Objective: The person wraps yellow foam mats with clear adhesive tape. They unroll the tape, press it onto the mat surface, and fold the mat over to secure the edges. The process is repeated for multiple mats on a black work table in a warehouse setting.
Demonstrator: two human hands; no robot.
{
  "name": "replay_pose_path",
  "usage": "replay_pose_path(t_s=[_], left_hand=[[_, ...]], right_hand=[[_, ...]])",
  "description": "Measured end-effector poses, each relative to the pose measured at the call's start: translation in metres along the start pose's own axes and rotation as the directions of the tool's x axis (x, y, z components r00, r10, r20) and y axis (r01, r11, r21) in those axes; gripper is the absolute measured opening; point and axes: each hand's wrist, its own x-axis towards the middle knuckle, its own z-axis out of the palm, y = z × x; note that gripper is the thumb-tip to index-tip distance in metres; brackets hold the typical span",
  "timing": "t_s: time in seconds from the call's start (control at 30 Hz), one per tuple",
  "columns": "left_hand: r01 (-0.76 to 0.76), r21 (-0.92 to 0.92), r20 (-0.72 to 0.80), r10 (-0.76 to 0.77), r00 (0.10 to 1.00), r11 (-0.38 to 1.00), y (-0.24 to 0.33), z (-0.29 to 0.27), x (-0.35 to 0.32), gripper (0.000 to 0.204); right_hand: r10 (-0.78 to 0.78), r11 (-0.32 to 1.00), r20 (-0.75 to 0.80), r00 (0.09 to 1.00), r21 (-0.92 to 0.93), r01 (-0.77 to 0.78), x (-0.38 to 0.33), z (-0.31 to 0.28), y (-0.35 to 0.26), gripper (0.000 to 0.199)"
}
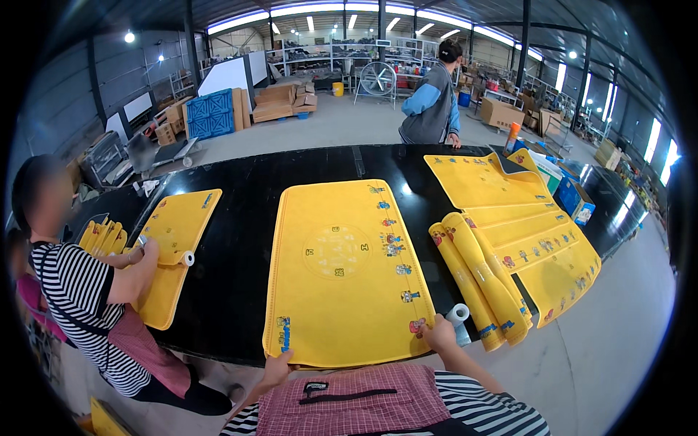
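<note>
A yellow mat (327,218) with small cartoon figures along its right side and a faint round print in its middle lies flat on the black table in front of me. My left hand (278,368) grips its near left corner, thumb on top, the other fingers partly hidden under the edge. At the near right corner, my right hand (439,336) pinches the mat beside a red printed figure. Just beyond that hand is a white roll (457,314), perhaps tape. Several rolled yellow mats (476,283) lie to its right.
More yellow mats (560,269) lie spread at the right of the black table (240,276), near blue boxes (574,198) and an orange-capped can (512,134). At left, a co-worker in stripes (87,291) handles another yellow mat (178,218). Another person (432,105) stands across the table.
</note>
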Motion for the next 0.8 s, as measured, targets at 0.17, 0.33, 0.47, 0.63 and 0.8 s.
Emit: replay_pose_path(t_s=[0.17,0.33,0.47,0.63,0.8], left_hand=[[-0.022,0.042,0.016,0.022,1.0,0.999,0.006,0.002,-0.006,0.028],[-0.041,0.018,0.059,0.04,0.997,0.999,0.008,0.003,-0.007,0.029],[-0.024,0.038,0.026,0.023,0.999,0.999,0.013,0.008,-0.013,0.029],[-0.039,0.025,0.061,0.038,0.997,0.999,0.007,0.0,-0.006,0.03],[-0.021,-0.034,0.032,0.022,0.999,0.999,0.001,-0.004,0.0,0.028]], right_hand=[[-0.034,0.999,-0.019,0.999,-0.041,0.034,0.0,0.003,0.001,0.042],[-0.026,0.999,-0.037,0.999,-0.047,0.025,-0.001,0.004,-0.001,0.043],[-0.043,0.999,-0.033,0.999,-0.023,0.042,-0.003,0.001,-0.002,0.043],[-0.038,0.999,-0.051,0.998,-0.011,0.037,-0.004,-0.001,-0.005,0.043],[-0.043,0.999,-0.057,0.997,-0.006,0.043,-0.007,-0.003,-0.009,0.043]])
